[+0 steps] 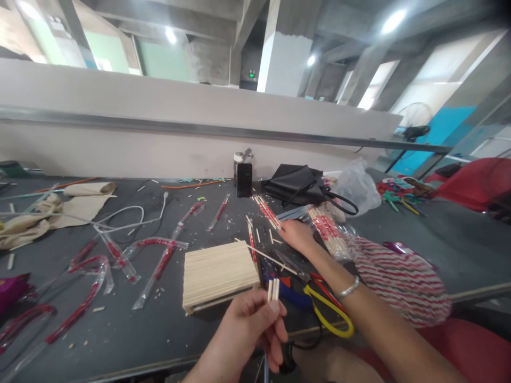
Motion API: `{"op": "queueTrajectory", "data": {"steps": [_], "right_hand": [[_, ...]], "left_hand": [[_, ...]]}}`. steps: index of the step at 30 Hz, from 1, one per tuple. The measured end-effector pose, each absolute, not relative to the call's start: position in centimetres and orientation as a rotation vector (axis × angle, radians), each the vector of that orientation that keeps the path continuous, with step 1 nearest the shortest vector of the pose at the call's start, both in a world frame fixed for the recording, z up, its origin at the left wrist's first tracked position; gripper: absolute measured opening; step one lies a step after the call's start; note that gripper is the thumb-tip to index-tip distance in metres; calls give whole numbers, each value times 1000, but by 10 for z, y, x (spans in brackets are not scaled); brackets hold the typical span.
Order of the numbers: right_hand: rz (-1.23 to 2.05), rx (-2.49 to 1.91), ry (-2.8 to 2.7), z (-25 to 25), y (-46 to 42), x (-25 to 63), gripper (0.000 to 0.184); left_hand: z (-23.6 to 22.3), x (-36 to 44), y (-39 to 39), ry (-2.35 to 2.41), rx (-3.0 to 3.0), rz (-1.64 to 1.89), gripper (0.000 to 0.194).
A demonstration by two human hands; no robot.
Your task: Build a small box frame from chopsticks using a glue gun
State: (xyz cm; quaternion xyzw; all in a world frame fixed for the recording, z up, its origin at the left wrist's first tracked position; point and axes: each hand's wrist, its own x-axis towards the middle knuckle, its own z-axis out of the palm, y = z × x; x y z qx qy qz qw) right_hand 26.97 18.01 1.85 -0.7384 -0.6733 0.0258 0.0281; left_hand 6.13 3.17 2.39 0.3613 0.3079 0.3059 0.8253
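Note:
My left hand (pixel 255 324), near the table's front edge, pinches three short, pale wooden stick pieces (pixel 273 289) upright between thumb and fingers. Just behind it sits a block of stacked wooden sticks (pixel 219 271) with a flat, ridged top. My right hand (pixel 296 235) reaches farther out, its fingertips closed at the near end of a bundle of chopsticks (pixel 266 210) with red-and-white wrapping. Its fingers are partly hidden. A clear pack of wrapped chopsticks (pixel 327 231) lies right of that hand. Loose sticks (pixel 275 259) lie between the block and my right forearm.
Yellow-handled scissors (pixel 329 316) lie under my right forearm. Torn red-printed plastic wrappers (pixel 159 266) and a white cable (pixel 136 213) spread across the left. A phone (pixel 244 180) stands at the back, beside a black bag (pixel 297 183). A striped cloth (pixel 399 282) lies right.

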Motion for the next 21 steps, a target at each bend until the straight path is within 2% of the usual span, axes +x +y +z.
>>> {"op": "queueTrajectory", "data": {"steps": [6,21], "right_hand": [[95,-2278,-2189,22,204,256,27],[277,-2480,-2234,19,262,252,33]], "left_hand": [[12,62,36,609,713,620,51],[17,55,44,686,779,590,55]]}}
